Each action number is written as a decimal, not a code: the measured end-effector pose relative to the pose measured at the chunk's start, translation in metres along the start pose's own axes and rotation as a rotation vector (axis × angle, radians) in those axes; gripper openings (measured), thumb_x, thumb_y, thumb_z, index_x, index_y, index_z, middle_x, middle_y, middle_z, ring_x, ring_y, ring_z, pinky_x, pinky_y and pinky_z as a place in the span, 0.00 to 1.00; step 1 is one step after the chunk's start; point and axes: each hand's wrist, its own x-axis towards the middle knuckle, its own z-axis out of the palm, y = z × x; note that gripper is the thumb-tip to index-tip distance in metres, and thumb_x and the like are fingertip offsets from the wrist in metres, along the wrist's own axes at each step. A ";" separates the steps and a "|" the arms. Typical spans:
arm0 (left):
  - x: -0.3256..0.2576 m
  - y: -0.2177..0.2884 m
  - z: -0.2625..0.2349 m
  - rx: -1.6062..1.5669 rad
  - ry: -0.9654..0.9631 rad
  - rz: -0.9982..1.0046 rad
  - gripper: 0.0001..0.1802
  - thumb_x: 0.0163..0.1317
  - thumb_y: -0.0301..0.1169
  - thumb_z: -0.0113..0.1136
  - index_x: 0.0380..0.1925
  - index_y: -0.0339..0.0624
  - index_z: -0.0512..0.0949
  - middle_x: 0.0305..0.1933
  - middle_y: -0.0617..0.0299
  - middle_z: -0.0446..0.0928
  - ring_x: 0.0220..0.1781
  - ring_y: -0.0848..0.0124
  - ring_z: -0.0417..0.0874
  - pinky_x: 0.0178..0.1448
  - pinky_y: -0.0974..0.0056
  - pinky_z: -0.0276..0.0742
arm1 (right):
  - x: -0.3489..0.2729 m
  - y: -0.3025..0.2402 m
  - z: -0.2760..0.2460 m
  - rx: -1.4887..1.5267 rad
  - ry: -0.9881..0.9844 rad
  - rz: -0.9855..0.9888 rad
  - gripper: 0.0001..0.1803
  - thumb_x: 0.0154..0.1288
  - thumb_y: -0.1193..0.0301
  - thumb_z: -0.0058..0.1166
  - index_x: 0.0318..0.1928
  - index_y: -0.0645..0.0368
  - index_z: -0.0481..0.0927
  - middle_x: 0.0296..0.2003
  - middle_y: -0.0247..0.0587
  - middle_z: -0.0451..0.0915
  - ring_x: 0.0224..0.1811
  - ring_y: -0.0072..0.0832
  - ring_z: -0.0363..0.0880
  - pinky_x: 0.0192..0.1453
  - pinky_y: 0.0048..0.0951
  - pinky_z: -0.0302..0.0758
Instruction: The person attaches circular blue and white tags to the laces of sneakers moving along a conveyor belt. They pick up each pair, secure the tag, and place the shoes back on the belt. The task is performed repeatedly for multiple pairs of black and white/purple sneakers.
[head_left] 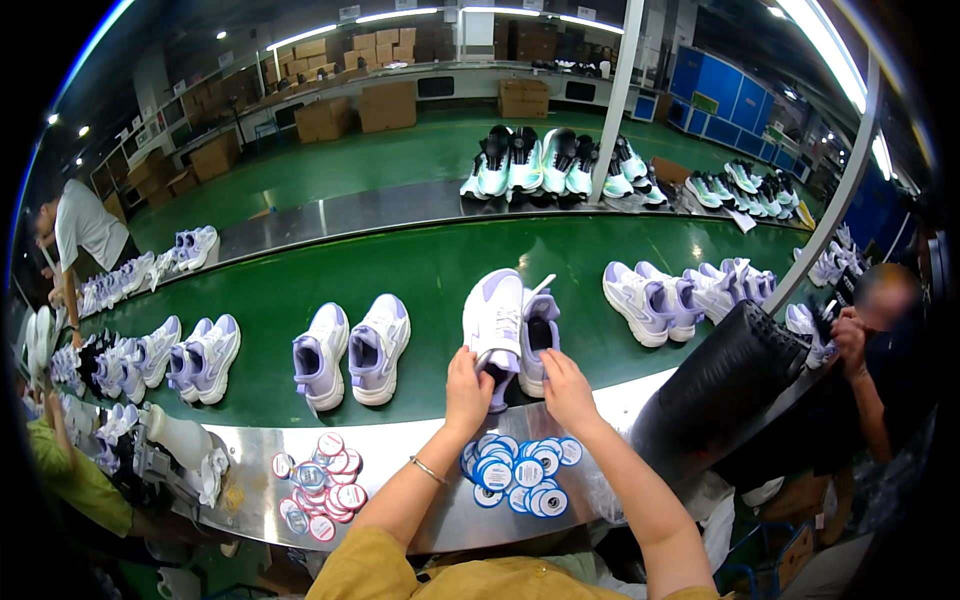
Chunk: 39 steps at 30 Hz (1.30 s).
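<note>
Below both hands, round blue stickers [520, 470] beside red stickers [322, 485].

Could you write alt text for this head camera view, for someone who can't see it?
Both hands, left hand and right hand, grip a white-and-lilac sneaker pair on a green conveyor belt, round stickers stacked below. More sneakers line the belt.

On the green conveyor belt [440, 270], open lanes lie either side of the white-and-lilac sneaker pair under the hands [512, 330]. Another white-and-lilac sneaker pair [352, 352] blocks the left. Red round stickers [322, 485] and blue round stickers [517, 472] crowd the steel near edge [410, 445].
</note>
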 end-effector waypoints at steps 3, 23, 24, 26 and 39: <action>0.014 -0.012 0.001 -0.072 -0.065 -0.139 0.15 0.51 0.24 0.51 0.41 0.31 0.70 0.42 0.41 0.73 0.43 0.47 0.75 0.48 0.55 0.70 | 0.000 0.003 0.004 0.014 -0.015 0.010 0.23 0.53 0.79 0.47 0.52 0.66 0.66 0.52 0.52 0.68 0.56 0.46 0.65 0.58 0.38 0.65; 0.050 0.040 0.000 0.050 -0.020 0.313 0.16 0.46 0.20 0.59 0.38 0.38 0.72 0.39 0.52 0.70 0.42 0.55 0.71 0.45 0.57 0.69 | -0.030 -0.035 0.019 -0.153 -0.059 -0.211 0.25 0.52 0.77 0.45 0.53 0.74 0.65 0.53 0.62 0.65 0.59 0.60 0.59 0.64 0.43 0.59; 0.053 0.043 0.005 0.048 -0.021 0.317 0.16 0.46 0.20 0.59 0.38 0.38 0.72 0.39 0.52 0.70 0.42 0.55 0.71 0.45 0.57 0.69 | -0.030 -0.038 0.018 -0.169 -0.068 -0.209 0.25 0.51 0.77 0.45 0.53 0.75 0.65 0.52 0.63 0.65 0.58 0.60 0.59 0.64 0.43 0.58; 0.058 0.044 0.014 0.083 -0.045 0.264 0.16 0.45 0.21 0.60 0.37 0.39 0.72 0.37 0.53 0.70 0.40 0.57 0.71 0.43 0.59 0.70 | -0.031 -0.039 0.020 -0.172 -0.064 -0.211 0.26 0.50 0.78 0.45 0.52 0.76 0.65 0.51 0.64 0.66 0.58 0.60 0.60 0.64 0.44 0.57; 0.043 -0.003 0.046 -0.148 -0.201 -0.110 0.25 0.42 0.21 0.56 0.46 0.38 0.68 0.32 0.54 0.68 0.34 0.60 0.71 0.38 0.60 0.69 | -0.020 -0.019 0.022 0.045 0.039 -0.199 0.22 0.52 0.76 0.50 0.50 0.68 0.67 0.46 0.54 0.70 0.53 0.50 0.67 0.59 0.40 0.64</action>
